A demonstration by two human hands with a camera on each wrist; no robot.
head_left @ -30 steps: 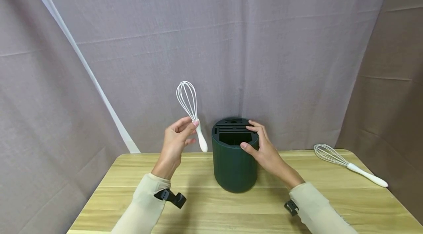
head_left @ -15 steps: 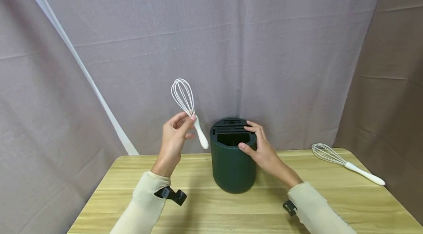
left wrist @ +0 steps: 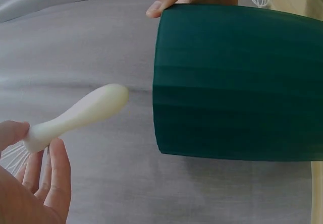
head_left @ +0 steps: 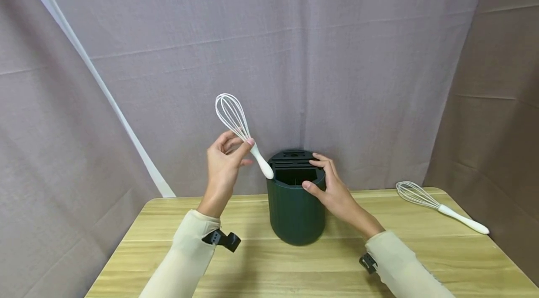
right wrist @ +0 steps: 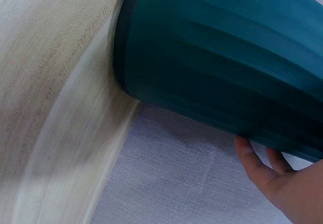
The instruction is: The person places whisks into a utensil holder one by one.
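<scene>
A white whisk (head_left: 262,162) is pinched between the thumb and fingers of my left hand (head_left: 222,164), just where the wires meet the handle. Its wire end points up and left, while the handle slants down toward the dark green utensil holder (head_left: 296,218). In the left wrist view the handle tip stops short of the holder's rim. The holder stands upright on the table, with a large opening in front and narrow slots behind. My right hand (head_left: 337,197) holds it at the right side of the rim, thumb at the front and fingers farther back.
Another white whisk (head_left: 442,209) lies on the wooden table (head_left: 269,274) at the far right. Grey cloth (head_left: 269,54) hangs behind the table's back edge and along both sides.
My left hand has risen a little and moved the whisk toward the holder; the handle tip now overlaps the rim's left edge in the head view. My right hand keeps its place on the holder.
</scene>
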